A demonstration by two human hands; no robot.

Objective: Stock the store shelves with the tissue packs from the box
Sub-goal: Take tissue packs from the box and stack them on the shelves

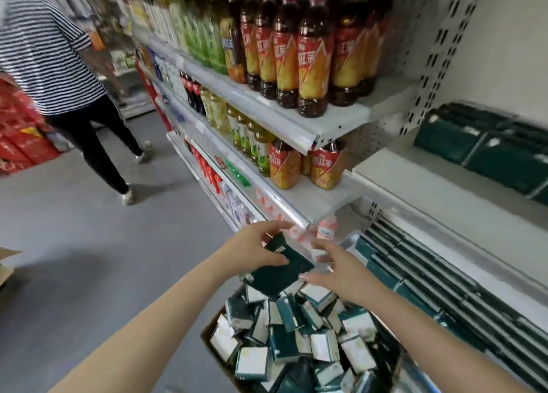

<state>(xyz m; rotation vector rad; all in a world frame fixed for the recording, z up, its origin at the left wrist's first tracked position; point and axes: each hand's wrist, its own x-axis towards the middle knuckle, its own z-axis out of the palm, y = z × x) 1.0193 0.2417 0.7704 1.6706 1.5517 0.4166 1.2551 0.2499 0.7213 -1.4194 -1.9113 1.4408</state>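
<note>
A cardboard box (207, 337) at the bottom centre is heaped with several dark green and white tissue packs (284, 339). Above it my left hand (252, 247) grips a stack of dark green tissue packs (280, 269), thumb under and fingers over the top. My right hand (335, 269) is beside the stack on the right, fingers spread and touching its edge. Rows of the same green packs (415, 274) fill the low shelf at right, and more packs (486, 152) lie on the shelf above it.
Shelves of bottled drinks (296, 60) run along the left of the tissue bay. A person in a striped shirt (50, 57) walks away down the grey aisle. Red crates (17, 137) stand at far left, and a cardboard flap (7, 262) lies at the left edge.
</note>
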